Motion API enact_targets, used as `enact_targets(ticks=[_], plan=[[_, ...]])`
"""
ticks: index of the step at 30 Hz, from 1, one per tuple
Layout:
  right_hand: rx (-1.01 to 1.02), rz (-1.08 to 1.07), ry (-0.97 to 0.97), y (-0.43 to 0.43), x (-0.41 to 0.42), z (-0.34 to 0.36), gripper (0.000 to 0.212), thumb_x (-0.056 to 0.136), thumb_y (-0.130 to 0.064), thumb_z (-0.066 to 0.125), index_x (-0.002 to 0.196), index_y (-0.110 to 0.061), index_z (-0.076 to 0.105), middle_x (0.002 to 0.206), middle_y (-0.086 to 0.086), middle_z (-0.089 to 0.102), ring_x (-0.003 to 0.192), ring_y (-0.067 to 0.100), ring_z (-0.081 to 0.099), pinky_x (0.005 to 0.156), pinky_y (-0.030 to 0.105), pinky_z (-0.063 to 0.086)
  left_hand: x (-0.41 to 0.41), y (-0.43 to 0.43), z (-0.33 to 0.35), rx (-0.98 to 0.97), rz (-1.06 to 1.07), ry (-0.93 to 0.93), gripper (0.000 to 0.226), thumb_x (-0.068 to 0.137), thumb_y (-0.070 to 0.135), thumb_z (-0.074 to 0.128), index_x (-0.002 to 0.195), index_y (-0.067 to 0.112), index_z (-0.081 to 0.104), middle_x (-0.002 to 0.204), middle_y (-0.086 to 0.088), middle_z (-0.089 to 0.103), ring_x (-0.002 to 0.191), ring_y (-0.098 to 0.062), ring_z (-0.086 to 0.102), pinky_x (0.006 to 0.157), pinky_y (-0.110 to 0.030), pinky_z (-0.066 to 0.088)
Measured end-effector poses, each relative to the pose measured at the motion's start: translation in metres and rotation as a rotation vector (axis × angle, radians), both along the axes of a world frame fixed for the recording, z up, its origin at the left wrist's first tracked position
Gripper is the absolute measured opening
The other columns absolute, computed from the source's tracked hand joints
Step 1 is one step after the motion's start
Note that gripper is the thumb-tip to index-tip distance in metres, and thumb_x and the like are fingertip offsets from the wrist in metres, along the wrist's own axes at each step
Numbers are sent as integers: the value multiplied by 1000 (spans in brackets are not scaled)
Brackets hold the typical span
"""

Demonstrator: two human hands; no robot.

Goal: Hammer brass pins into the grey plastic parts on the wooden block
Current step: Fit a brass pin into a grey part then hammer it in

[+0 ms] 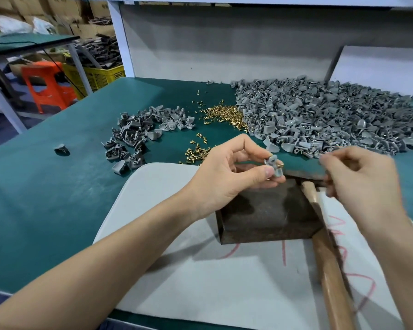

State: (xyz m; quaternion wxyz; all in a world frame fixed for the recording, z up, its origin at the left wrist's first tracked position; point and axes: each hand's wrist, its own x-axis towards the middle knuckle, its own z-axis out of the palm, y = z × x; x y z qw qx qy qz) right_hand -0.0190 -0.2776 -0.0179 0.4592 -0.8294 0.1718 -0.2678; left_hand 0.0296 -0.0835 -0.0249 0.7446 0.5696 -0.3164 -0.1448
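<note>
**While the big heap waits, one part is only getting its pin**

Seen from the head camera, the job looks far from finished. The left hand (227, 172) pinches one grey part (273, 164) between thumb and fingertips, in the air just above the far edge of the block (267, 215). A brass pin (280, 166) pokes out of the part's side. I'd judge it pushed in by hand but not yet hammered. Nothing lies on top of the block. The hammer (329, 270) lies on the white board (153, 198), its handle running along the block's right side.

Behind, on the table (57, 186), a big heap (320, 115) of grey parts spreads to the right and loose pins (224, 115) lie in the middle. A small pile (138, 132) sits to the left. Those are likely the finished ones, so most of the work is left.

Some things are harder to read. The right hand (362, 179) is blurred. Its fingers are curled, near the part but apart from it, and I can't tell whether they pinch anything. It also covers the hammer's head. Whether the parts in the small pile carry pins is too small to see. The block looks dark, and I couldn't swear it is wood.
</note>
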Motion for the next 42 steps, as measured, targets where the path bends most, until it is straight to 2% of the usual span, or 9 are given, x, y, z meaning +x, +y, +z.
enact_targets(ticks=[3, 7, 11, 15, 18, 20, 25, 37, 42], plan=[[-411, -84, 380, -4, 3, -9, 30, 79, -47, 66, 67, -20, 57, 68, 5, 65, 71, 29, 62, 67, 32, 47, 2, 1, -1, 110, 83, -124, 17, 87, -9, 58, 84, 5, 50, 97, -7, 70, 86, -19, 71, 79, -28, 56], [-473, -108, 555, 1, 10, -19, 27, 81, -38, 65, 72, -14, 55, 72, 12, 57, 76, 34, 55, 64, 32, 41, 4, 1, -3, 345, 212, -459, 15, 83, -7, 59, 84, 7, 53, 108, -7, 66, 95, -7, 65, 86, -17, 50], [-412, -128, 544, -4, 12, -18, 33, 75, -30, 69, 56, -4, 61, 50, 11, 51, 58, 33, 49, 48, 27, 32, 7, 2, -7, 451, 253, -589, 11, 80, -1, 65, 84, 8, 59, 107, -3, 67, 103, -5, 61, 96, -23, 45], [171, -52, 392, -13, 3, -8, 18, 75, -21, 73, 67, -7, 66, 47, 7, 62, 39, 17, 53, 45, 25, 45, 11, 1, -10, 565, 269, -494, 20, 77, 8, 68, 77, 24, 56, 103, 7, 69, 99, -2, 59, 94, -16, 37], [700, 56, 157, -14, 0, 4, 15, 85, -3, 61, 72, -2, 52, 54, 7, 51, 32, 9, 46, 31, 14, 33, 15, 0, -13, 602, 245, -405, 18, 79, 12, 67, 74, 25, 57, 100, 10, 70, 96, -2, 59, 88, -8, 36], [783, 141, 120, -7, -4, 13, 16, 85, -3, 59, 72, -2, 51, 60, 10, 56, 33, 7, 43, 31, 14, 31, 16, 1, -13, 586, 225, -368, 20, 79, 12, 67, 71, 27, 57, 98, 11, 70, 94, 0, 59, 86, -3, 34], [469, 271, 280, 23, -23, 33, 14, 86, -9, 62, 78, 1, 54, 56, 14, 63, 32, 12, 44, 30, 19, 33, 18, 1, -15, 545, 185, -323, 25, 77, 7, 67, 68, 28, 57, 94, 5, 72, 96, -7, 63, 94, -21, 42], [-534, 199, 615, 58, -25, 60, 43, 100, -34, 38, 70, -6, 48, 51, 10, 61, 26, 13, 46, 31, 18, 34, 17, 2, -14, 581, 194, -442, 21, 78, 13, 70, 72, 28, 58, 82, 7, 69, 90, -8, 65, 90, -29, 48], [-639, 207, 630, 63, -21, 58, 38, 100, -35, 35, 71, -12, 43, 67, 8, 57, 63, 30, 61, 53, 29, 42, 18, 2, -13, 556, 169, -368, 21, 79, 8, 72, 71, 24, 60, 83, 0, 71, 87, -12, 67, 85, -29, 51]])
